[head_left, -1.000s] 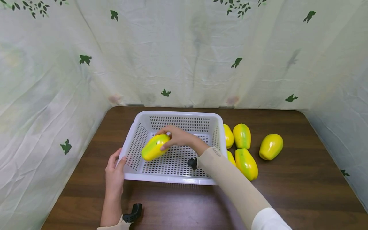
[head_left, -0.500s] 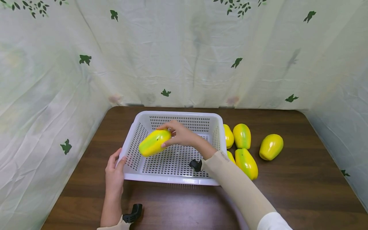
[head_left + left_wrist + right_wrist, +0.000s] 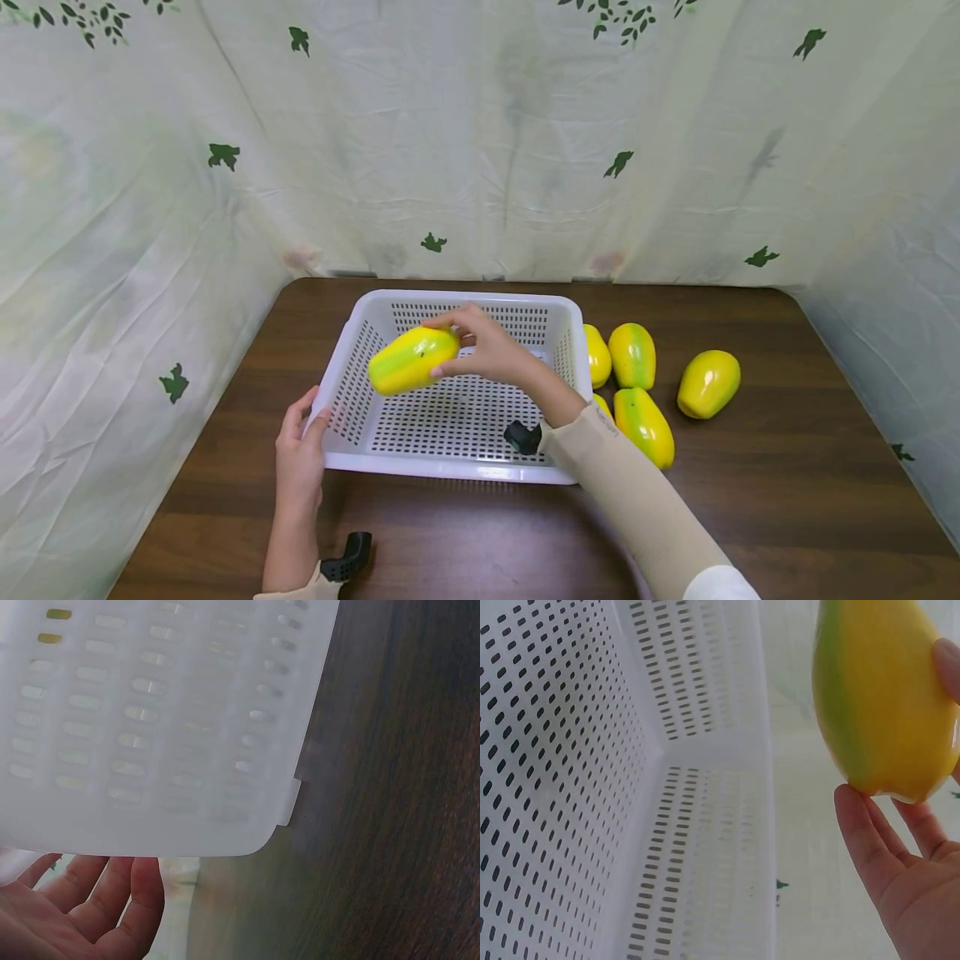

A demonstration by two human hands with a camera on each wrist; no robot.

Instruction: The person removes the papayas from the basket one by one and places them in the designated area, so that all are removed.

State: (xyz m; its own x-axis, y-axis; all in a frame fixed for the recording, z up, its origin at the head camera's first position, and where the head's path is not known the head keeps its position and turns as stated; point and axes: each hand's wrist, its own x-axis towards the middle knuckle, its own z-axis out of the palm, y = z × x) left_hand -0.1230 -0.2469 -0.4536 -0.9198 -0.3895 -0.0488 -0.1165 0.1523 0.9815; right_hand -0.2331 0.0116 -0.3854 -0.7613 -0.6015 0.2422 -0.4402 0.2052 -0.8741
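Observation:
My right hand point(image 3: 491, 350) grips one end of a glossy yellow-and-green papaya point(image 3: 408, 362), holding it tilted over the inside of a white plastic basket point(image 3: 450, 467). The right wrist view shows the papaya point(image 3: 881, 697) between thumb and fingertips, with the slotted basket wall point(image 3: 705, 757) beside it. At the basket's left rim, my left hand point(image 3: 298, 454) holds on with its thumb at the edge. In the left wrist view, the fingers point(image 3: 124, 900) of that hand curl at the rim, below the slotted side point(image 3: 150, 817).
Several more papayas lie to the right of the basket, one of them point(image 3: 643, 427) close to the right sleeve. A single papaya point(image 3: 708, 384) lies farther right. The brown wooden table point(image 3: 465, 542) meets a pale printed curtain point(image 3: 480, 150) at the back.
My right hand has raised the papaya higher above the basket floor, shifting slightly to the right over the last half second. My left hand stays at the rim.

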